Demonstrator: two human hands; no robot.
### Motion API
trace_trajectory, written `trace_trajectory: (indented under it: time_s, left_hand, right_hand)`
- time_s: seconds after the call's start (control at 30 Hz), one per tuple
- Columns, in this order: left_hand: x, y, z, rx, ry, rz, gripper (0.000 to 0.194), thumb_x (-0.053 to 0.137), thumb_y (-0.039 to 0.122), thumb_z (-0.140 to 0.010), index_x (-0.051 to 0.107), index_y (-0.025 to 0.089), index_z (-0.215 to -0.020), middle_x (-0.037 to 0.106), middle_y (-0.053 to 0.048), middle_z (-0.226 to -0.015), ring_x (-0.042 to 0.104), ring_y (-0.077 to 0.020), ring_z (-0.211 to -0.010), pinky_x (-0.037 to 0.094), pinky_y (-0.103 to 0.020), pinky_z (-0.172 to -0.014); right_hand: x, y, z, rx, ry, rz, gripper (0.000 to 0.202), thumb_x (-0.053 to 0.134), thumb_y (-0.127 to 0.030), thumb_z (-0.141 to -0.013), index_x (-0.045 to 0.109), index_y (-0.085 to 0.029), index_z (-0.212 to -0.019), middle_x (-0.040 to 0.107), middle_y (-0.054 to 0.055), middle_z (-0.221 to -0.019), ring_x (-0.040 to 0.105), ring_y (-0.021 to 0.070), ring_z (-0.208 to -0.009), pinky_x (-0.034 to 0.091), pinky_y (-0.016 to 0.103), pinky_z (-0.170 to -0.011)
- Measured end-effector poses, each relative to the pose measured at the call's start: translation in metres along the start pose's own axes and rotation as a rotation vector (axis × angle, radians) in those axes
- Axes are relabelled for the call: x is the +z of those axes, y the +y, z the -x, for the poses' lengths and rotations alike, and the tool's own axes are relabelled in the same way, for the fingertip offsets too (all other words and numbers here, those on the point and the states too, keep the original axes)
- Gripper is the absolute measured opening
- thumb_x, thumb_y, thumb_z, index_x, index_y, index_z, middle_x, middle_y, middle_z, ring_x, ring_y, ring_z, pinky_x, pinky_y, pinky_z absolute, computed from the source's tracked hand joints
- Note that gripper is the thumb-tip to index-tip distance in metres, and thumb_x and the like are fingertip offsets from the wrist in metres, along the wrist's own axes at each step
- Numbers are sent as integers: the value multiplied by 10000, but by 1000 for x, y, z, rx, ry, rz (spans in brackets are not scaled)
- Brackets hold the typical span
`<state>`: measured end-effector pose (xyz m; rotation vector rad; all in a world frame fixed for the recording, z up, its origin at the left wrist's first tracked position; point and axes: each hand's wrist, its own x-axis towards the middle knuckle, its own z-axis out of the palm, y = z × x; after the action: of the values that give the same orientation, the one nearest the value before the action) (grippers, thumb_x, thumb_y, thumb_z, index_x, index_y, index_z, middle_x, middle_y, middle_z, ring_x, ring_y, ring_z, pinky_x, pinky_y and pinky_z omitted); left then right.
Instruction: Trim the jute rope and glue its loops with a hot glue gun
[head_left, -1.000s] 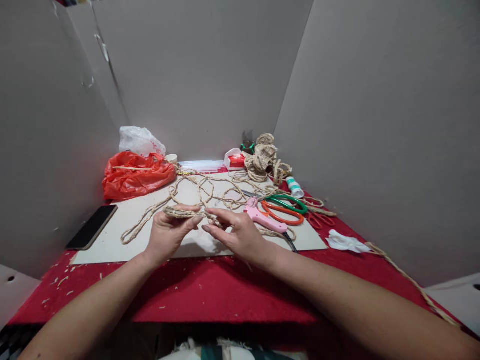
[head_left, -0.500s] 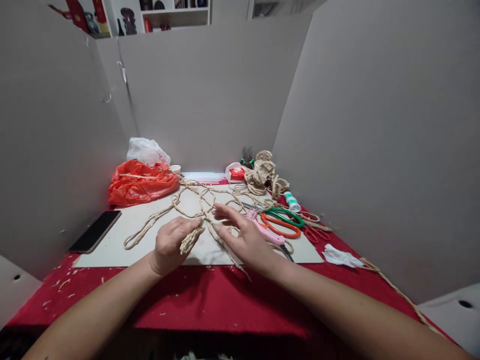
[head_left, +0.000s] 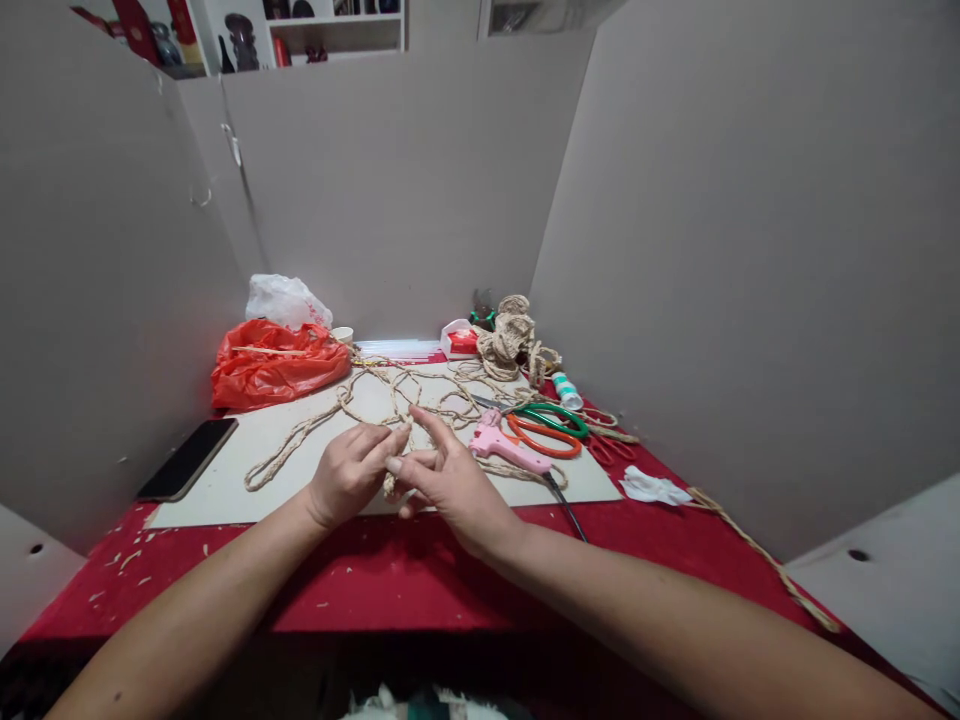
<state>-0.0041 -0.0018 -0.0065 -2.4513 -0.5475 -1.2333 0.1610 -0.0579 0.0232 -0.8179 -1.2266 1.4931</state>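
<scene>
My left hand point(head_left: 354, 472) is closed on a braided straw rope point(head_left: 389, 486), whose folded end shows just under the fingers. Close against it, my right hand point(head_left: 454, 488) has its thumb and lower fingers bent around the same rope, while the index finger points forward. Most of the gripped part is hidden by the fingers. From there the rope spreads over the pale board point(head_left: 217, 500) in loose loops, one long loop point(head_left: 281, 460) reaching left. A pink glue gun point(head_left: 510, 445) lies right of my right hand, beside scissors with green and orange handles point(head_left: 551, 437).
Behind the board are a red plastic bag point(head_left: 277, 365), a white bag point(head_left: 289, 300), clear glue sticks point(head_left: 397, 349) and a rope coil point(head_left: 510, 335). A phone point(head_left: 187, 460) lies left, a crumpled tissue point(head_left: 652, 487) right. Grey panels point(head_left: 390, 200) enclose the table.
My right hand has moved left and closed in beside my left hand. The folded rope end and the tail that hung toward me are now mostly covered. The view has shifted slightly.
</scene>
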Motion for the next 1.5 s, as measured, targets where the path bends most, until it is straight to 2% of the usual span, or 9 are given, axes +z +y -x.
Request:
trace_trajectory:
  time_s: [0.13, 0.27, 0.4, 0.5, 0.7, 0.97, 1.13, 1.3, 1.5]
  left_hand:
    - [6, -8, 0, -424, -6, 143, 360, 540, 215, -888, 580, 178, -1244, 717, -105, -978, 663, -187, -862, 507, -333, -824]
    - [2, -15, -4, -735, -18, 340, 179, 555, 319, -883, 661, 181, -839, 681, -34, -733, 622, -156, -679, 470, -271, -702]
    - [-3, -14, -10, -825, -20, 430, 364, 465, 373, -933, 555, 182, -637, 582, 6, -563, 536, -121, -549, 418, -236, -609]
    - [-3, -12, -12, -904, -5, 523, 427, 454, 421, -934, 483, 189, -577, 524, 28, -482, 489, -105, -490, 399, -230, -590]
    - [3, -17, -9, -1057, 71, 738, 485, 485, 526, -889, 390, 197, -545, 426, 60, -416, 424, -82, -395, 374, -217, -494]
    - [8, -14, -9, -1158, 41, 869, 327, 753, 413, -702, 571, 146, -652, 583, 18, -535, 509, -87, -487, 409, -208, -529]
    - [7, -14, -10, -1206, -7, 922, 350, 729, 432, -742, 571, 139, -633, 586, 16, -551, 507, -71, -447, 384, -196, -489]
    - [14, -10, -10, -1252, -48, 1053, 488, 596, 573, -810, 443, 178, -566, 445, 58, -467, 394, -62, -349, 345, -204, -395]
    - [18, -6, -8, -1311, 26, 1129, 524, 607, 536, -824, 375, 186, -510, 367, 67, -421, 354, -58, -336, 309, -196, -359]
  right_hand:
    - [-16, -6, 0, -76, 67, 230, 938, 650, -252, -767, 86, -216, -1516, 591, -76, -633, 590, 127, -548, 486, 233, -501]
    - [-34, -6, -2, -218, 68, 554, 904, 565, -196, -811, 21, -197, -1533, 575, -61, -652, 565, 123, -553, 479, 254, -564]
    - [-47, -2, -14, -392, 112, 959, 839, 528, -168, -814, 100, -181, -1535, 613, -9, -732, 542, 129, -562, 454, 274, -603]
    - [-53, 2, -28, -414, 89, 1078, 842, 520, -172, -811, 96, -185, -1538, 643, 2, -756, 567, 143, -581, 452, 273, -612]
    - [-53, 14, -57, -369, 41, 1157, 876, 546, -198, -795, 88, -208, -1542, 664, -4, -741, 598, 164, -610, 459, 282, -645]
    - [-56, 45, -67, -356, -2, 1116, 932, 544, -217, -808, -29, -199, -1543, 652, 1, -749, 590, 167, -626, 441, 273, -633]
    - [-60, 47, -63, -325, -37, 1176, 920, 540, -235, -839, -54, -185, -1540, 679, 14, -768, 611, 174, -639, 438, 267, -627]
    - [-61, 46, -61, -314, -49, 1192, 909, 542, -254, -850, -46, -200, -1541, 687, 0, -746, 625, 168, -618, 435, 254, -605]
    - [-56, 45, -54, -324, -65, 1181, 889, 533, -243, -838, -3, -171, -1544, 681, 1, -721, 629, 173, -614, 443, 256, -610]
